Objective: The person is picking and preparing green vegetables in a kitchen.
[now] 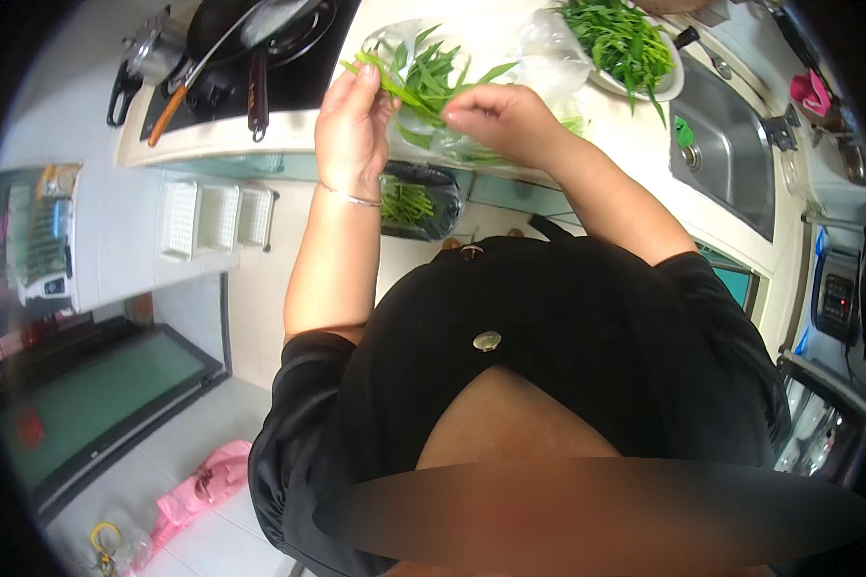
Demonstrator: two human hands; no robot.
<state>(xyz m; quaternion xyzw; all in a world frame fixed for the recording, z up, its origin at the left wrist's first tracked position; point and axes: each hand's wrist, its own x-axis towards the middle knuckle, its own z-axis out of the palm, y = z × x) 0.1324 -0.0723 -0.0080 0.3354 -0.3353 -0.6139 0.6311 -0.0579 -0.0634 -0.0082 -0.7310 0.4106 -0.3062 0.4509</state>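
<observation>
My left hand (355, 122) holds a small bunch of green leafy vegetable stems (397, 88) between thumb and fingers, raised above the counter. At the lower end of these stems is my right hand (501, 119), its thumb and fingertips together; whether they grip a stem cannot be told. Beneath and between the hands, more leafy greens (433, 68) lie on a clear plastic bag (548, 47). A white bowl (670, 90) at the upper right is heaped with the same kind of greens. Below the counter edge, a black-lined bin (444, 209) contains cut green stems (408, 202).
Left of the hands, a wok (216, 29) with a long-handled ladle (206, 61) is on the black cooktop (296, 76), near a metal pot (155, 54). A steel sink (729, 159) is at the right. White baskets (216, 216) stand lower left.
</observation>
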